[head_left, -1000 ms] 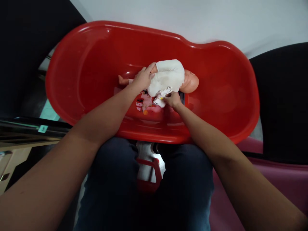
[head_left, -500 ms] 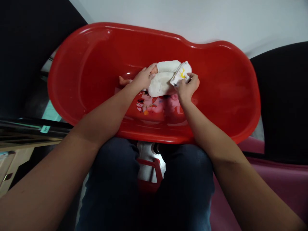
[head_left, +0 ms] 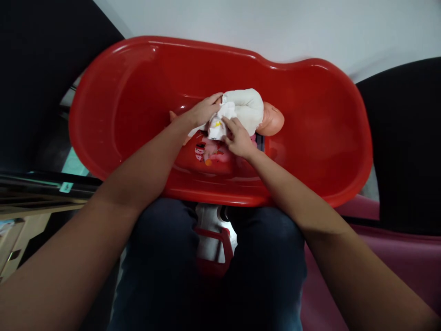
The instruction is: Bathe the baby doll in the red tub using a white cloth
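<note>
A baby doll (head_left: 246,102) with a whitish cloth body lies in a red baby bathtub (head_left: 324,138). Its bald head (head_left: 274,120) points right and its feet left. My left hand (head_left: 205,111) is closed around the doll near the hip and leg; part of the grip is hidden. In my right hand (head_left: 239,138) is a white cloth (head_left: 217,130) with a yellow print, pinched and pressed on the doll's lower body, close to my left fingers.
Printed cartoon pictures (head_left: 213,154) show on the tub floor below the doll. My knees (head_left: 265,239) are against the tub's near side. A pale wall (head_left: 275,27) stands behind, dark panels on both sides, and a wooden shelf (head_left: 31,230) at lower left.
My right hand has moved left with the white cloth, from the doll's head to its lower body. The head is now uncovered. My left hand stays about where it was.
</note>
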`<action>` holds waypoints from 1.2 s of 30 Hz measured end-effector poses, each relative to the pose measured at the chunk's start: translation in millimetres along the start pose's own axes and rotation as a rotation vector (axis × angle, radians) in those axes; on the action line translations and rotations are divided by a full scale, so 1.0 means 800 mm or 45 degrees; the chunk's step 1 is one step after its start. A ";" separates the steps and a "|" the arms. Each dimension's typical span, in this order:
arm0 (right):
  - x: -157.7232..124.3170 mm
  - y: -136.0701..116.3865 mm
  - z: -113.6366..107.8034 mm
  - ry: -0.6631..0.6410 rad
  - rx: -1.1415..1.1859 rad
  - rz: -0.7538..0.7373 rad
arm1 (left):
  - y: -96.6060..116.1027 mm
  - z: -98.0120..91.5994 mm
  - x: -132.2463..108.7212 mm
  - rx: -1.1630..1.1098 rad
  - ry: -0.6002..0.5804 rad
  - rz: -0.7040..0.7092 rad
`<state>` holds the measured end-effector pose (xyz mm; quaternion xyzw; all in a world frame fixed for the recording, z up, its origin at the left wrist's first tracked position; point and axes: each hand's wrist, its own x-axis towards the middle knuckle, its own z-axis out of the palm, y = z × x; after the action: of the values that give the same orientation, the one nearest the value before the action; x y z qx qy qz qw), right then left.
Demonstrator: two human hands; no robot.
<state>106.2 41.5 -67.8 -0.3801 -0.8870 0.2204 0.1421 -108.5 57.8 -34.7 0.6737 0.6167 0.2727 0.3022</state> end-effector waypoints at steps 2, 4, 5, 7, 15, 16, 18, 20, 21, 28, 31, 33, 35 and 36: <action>0.000 0.001 0.004 -0.032 0.003 -0.093 | 0.000 -0.003 -0.004 -0.009 -0.058 0.015; 0.000 0.001 0.004 -0.086 0.003 -0.202 | -0.003 -0.004 -0.007 0.023 -0.073 0.032; 0.000 -0.001 0.001 -0.118 -0.003 -0.246 | -0.005 -0.002 -0.007 0.041 -0.070 0.036; 0.003 -0.003 -0.013 -0.120 -0.040 -0.267 | -0.008 0.002 -0.008 0.054 -0.061 0.033; 0.045 0.007 -0.058 0.212 -0.410 -0.015 | -0.020 0.012 -0.002 0.126 -0.059 0.105; 0.048 0.008 -0.053 0.157 -0.406 -0.047 | -0.022 0.011 -0.003 0.146 -0.068 0.103; 0.050 0.009 -0.044 0.115 -0.371 -0.090 | -0.023 0.011 -0.005 0.186 -0.073 0.088; 0.049 0.009 -0.040 0.140 -0.334 -0.094 | -0.020 0.011 -0.009 0.239 -0.010 0.040; 0.048 0.009 -0.039 0.153 -0.321 -0.090 | -0.017 0.011 -0.012 0.275 0.053 -0.002; 0.048 0.017 -0.045 0.169 -0.370 -0.087 | -0.002 0.020 -0.030 0.463 0.328 -0.210; 0.049 0.019 -0.044 0.189 -0.382 -0.077 | -0.001 0.035 -0.040 0.468 0.261 -0.152; 0.049 0.019 -0.042 0.194 -0.394 -0.065 | 0.001 0.048 -0.049 0.482 0.167 -0.124; 0.049 0.019 -0.041 0.202 -0.408 -0.061 | 0.004 0.060 -0.060 0.471 0.055 -0.102; 0.049 0.019 -0.041 0.208 -0.411 -0.063 | 0.004 0.065 -0.064 0.460 0.011 -0.094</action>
<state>102.8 88.6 -44.0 -0.3929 -0.9054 0.0399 0.1562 -72.2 3.0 -67.0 0.6927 0.6814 0.1491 0.1835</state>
